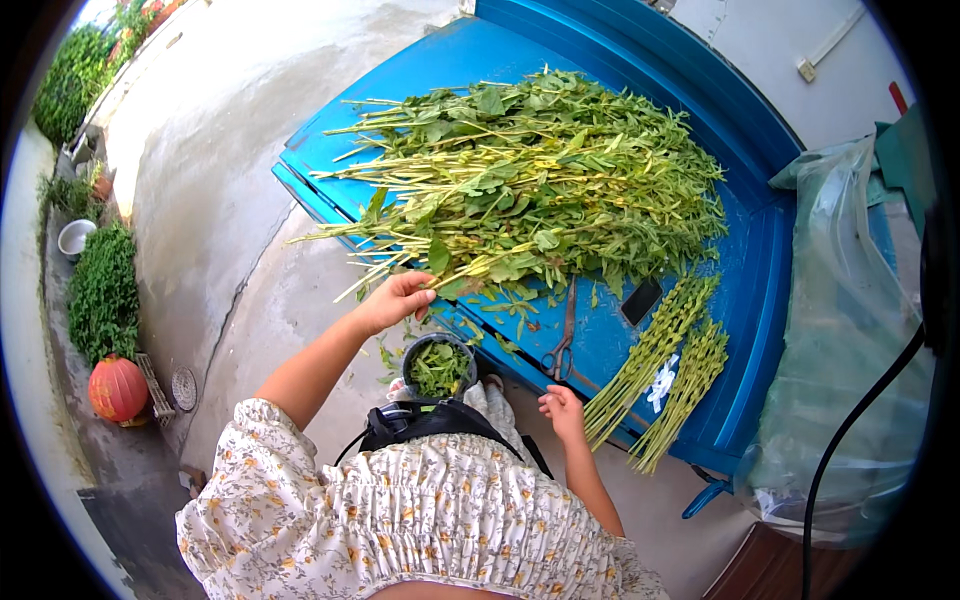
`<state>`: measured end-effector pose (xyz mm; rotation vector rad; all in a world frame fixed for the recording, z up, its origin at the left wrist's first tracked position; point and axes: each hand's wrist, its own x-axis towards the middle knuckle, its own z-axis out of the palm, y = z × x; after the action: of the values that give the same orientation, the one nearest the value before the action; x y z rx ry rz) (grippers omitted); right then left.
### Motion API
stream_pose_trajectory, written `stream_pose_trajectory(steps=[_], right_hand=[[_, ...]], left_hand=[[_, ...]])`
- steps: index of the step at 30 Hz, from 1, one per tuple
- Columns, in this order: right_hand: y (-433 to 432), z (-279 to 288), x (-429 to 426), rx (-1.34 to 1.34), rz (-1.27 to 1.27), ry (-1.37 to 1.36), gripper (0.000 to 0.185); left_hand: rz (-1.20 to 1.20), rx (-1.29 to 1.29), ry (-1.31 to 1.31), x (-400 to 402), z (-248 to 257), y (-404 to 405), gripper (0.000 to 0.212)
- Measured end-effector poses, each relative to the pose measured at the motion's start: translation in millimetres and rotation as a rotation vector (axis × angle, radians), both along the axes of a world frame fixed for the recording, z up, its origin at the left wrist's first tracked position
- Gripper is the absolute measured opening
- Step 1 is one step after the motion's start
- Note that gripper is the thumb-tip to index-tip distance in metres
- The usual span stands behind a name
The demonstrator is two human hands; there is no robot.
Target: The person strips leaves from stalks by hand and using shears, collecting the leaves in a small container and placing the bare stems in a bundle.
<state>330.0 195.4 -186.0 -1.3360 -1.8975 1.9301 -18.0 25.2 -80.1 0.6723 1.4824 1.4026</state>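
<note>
My left hand (403,300) has its fingers closed on a cut green plant stalk (465,271) at the near edge of a large heap of leafy stalks (525,180). The heap lies on a blue metal truck bed (450,56). My right hand (562,409) is empty, fingers loosely curled and apart, off the bed's near edge. Just above it are scissors (562,337). A bucket (407,367) holding loose green leaves (439,367) stands below the edge between my hands. Two bundles of stripped stalks with pods (649,349) (694,386) lie at the right.
A dark phone (641,301) and white strips (661,384) lie on the bed. Plastic sheeting (817,337) hangs at the right, beside a black cable (847,427). A red lantern (118,388), potted greenery (103,292) and a white bowl (76,237) are at the left.
</note>
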Motion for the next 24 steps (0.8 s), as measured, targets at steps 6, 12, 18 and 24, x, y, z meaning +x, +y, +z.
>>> stream_pose_trajectory(steps=[6,12,18,24], right_hand=[[-22.5,113.3,-133.2,0.064,0.297,0.399,0.029],[-58.8,180.4,-208.0,0.053,0.332,0.619,0.025],[-67.5,184.7,-221.6,0.011,0.290,0.583,0.021],[-79.0,194.9,-229.3,-0.081,0.325,0.663,0.024]], left_hand=[[0.030,0.164,-0.176,24.6,34.8,-21.2,0.018],[0.132,0.414,-0.031,39.3,36.7,-33.6,0.019],[0.197,0.477,-0.039,41.9,42.8,-43.7,0.020],[0.201,0.446,-0.082,42.9,45.5,-46.6,0.028]])
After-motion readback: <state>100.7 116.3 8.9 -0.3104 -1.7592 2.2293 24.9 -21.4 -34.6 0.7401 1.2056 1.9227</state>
